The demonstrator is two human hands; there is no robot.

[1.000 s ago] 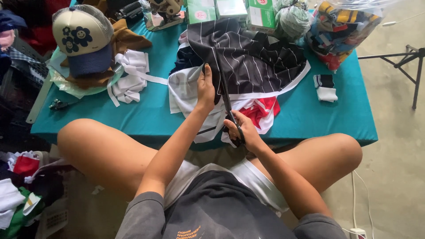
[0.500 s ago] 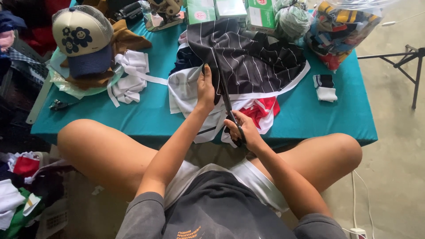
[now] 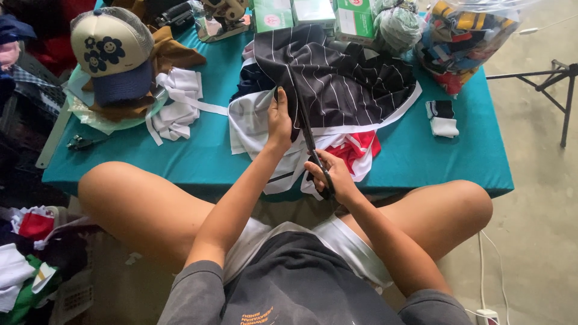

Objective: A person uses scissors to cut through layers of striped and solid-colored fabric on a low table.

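On the teal bench point(image 3: 421, 159), the left hand point(image 3: 279, 120) presses flat on one black striped cloth point(image 3: 343, 84) while the right hand point(image 3: 334, 177) grips one pair of scissors point(image 3: 310, 144), with one cap point(image 3: 111, 54), three green boxes point(image 3: 355, 18) and one bag of scraps point(image 3: 463, 42) nearby.

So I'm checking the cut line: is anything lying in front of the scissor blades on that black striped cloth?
Nothing visible does. The scissors in the right hand point up into the black striped cloth. The left hand presses the cloth just left of the blades, beside them, not across their path.
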